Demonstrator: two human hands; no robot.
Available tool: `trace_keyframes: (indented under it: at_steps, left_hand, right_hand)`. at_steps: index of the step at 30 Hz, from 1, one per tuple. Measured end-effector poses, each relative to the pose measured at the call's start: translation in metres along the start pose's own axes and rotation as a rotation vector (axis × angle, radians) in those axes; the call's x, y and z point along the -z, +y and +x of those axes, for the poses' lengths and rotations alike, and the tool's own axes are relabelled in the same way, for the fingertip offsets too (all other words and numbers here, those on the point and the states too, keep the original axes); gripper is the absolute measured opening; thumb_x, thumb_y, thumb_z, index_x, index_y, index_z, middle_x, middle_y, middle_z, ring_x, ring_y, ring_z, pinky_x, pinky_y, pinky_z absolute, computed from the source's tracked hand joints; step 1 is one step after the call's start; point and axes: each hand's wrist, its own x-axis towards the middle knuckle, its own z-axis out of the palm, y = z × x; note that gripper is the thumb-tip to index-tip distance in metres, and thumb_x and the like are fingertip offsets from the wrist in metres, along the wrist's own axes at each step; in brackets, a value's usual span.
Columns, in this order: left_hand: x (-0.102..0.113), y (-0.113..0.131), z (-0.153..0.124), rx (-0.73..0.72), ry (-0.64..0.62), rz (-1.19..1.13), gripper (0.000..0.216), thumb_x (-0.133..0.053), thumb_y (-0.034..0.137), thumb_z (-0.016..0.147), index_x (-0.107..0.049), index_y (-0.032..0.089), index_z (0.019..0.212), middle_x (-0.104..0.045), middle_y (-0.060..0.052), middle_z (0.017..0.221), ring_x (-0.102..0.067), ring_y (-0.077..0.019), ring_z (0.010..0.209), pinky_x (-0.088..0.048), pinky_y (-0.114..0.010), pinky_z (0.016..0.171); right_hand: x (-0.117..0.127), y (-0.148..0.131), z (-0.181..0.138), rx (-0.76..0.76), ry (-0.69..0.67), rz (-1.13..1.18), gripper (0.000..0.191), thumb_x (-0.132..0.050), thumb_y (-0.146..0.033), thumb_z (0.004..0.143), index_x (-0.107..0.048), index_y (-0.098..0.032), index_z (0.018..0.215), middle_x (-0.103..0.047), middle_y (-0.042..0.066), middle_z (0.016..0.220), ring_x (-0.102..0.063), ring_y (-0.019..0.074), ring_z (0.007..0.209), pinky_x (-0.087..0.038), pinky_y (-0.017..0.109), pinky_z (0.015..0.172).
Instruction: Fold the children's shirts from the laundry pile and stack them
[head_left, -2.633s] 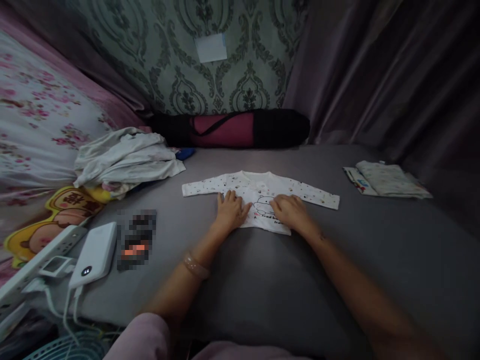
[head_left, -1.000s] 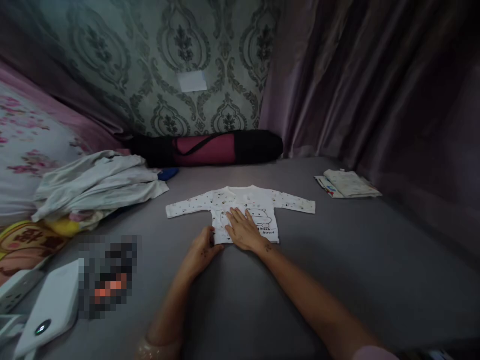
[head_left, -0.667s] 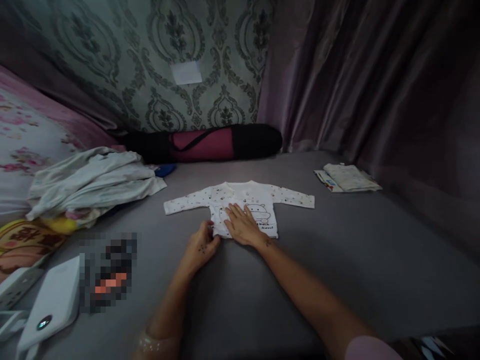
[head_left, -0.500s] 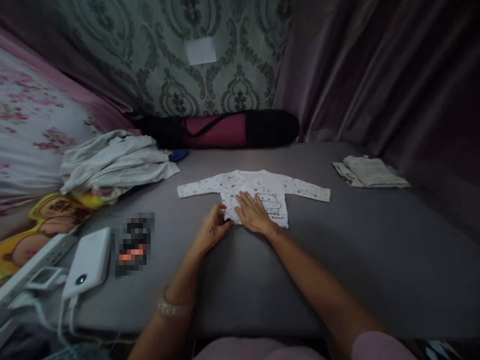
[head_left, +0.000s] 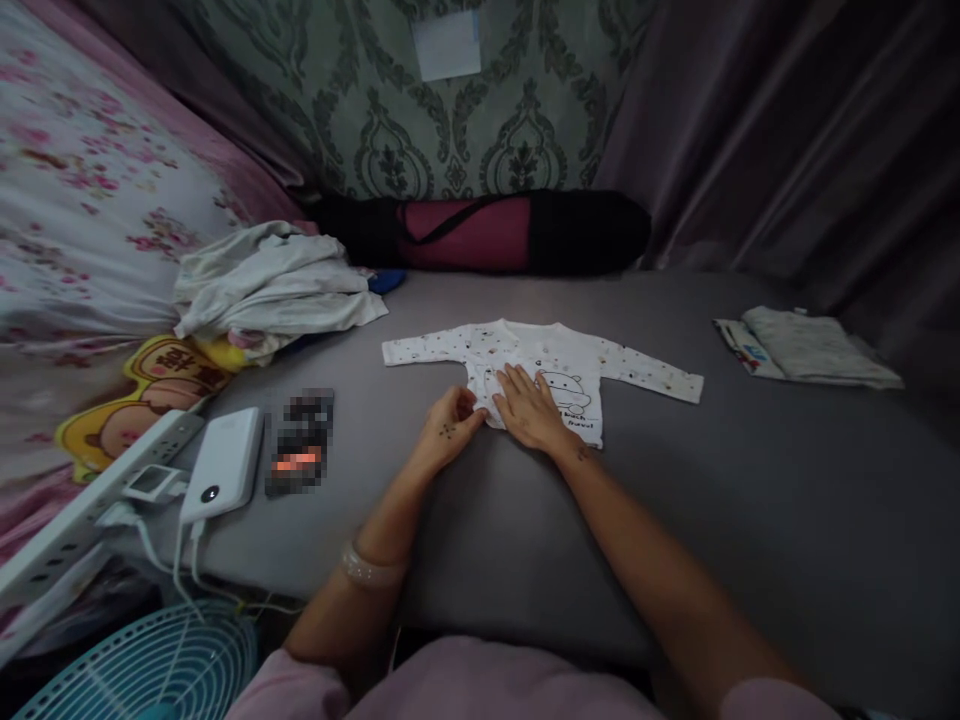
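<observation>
A small white baby shirt [head_left: 525,345] with tiny printed figures and a cartoon animal lies spread on the grey surface, both sleeves stretched sideways. My left hand [head_left: 450,430] is at its lower left edge, fingers curled and thumb against the cloth, pinching the hem there. Flat on the shirt's front, left of the cartoon print, rests my right hand [head_left: 531,408] with its fingers extended. It covers part of the shirt's middle.
Folded clothes [head_left: 817,345] lie at the right, a heap of pale cloth [head_left: 277,285] at the left. A black and maroon long bag [head_left: 472,232] lines the back. A white power bank [head_left: 225,460], power strip [head_left: 97,510] and blue fan [head_left: 161,670] are left.
The view has shifted left and down, bringing the fan into sight. My hands stay at nearly the same places on the shirt, which lies as before.
</observation>
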Motion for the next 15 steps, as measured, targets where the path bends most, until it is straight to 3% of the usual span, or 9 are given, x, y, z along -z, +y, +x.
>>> trace_keyframes:
  at_steps: [6,15]
  left_hand:
    - [-0.005,0.006,0.001,0.084,0.062,0.053,0.010,-0.058,0.023,0.074,-0.056,0.017,0.082,-0.057,0.002,0.069,-0.052,-0.0108,0.062,-0.042,-0.023,0.060]
    - [-0.012,0.010,-0.008,0.112,0.124,0.385,0.014,-0.055,0.026,0.079,-0.056,0.020,0.092,-0.061,0.000,0.073,-0.055,-0.0152,0.066,-0.038,-0.026,0.062]
  right_hand:
    - [-0.001,-0.001,0.001,-0.007,-0.010,-0.021,0.060,-0.018,-0.042,0.099,-0.031,-0.012,0.150,-0.023,0.009,0.158,-0.015,0.0229,0.147,-0.006,0.046,0.119]
    - [-0.003,-0.001,0.004,-0.004,-0.005,-0.043,0.060,-0.019,-0.042,0.099,-0.026,-0.014,0.152,-0.023,0.009,0.159,-0.016,0.0240,0.147,-0.008,0.048,0.118]
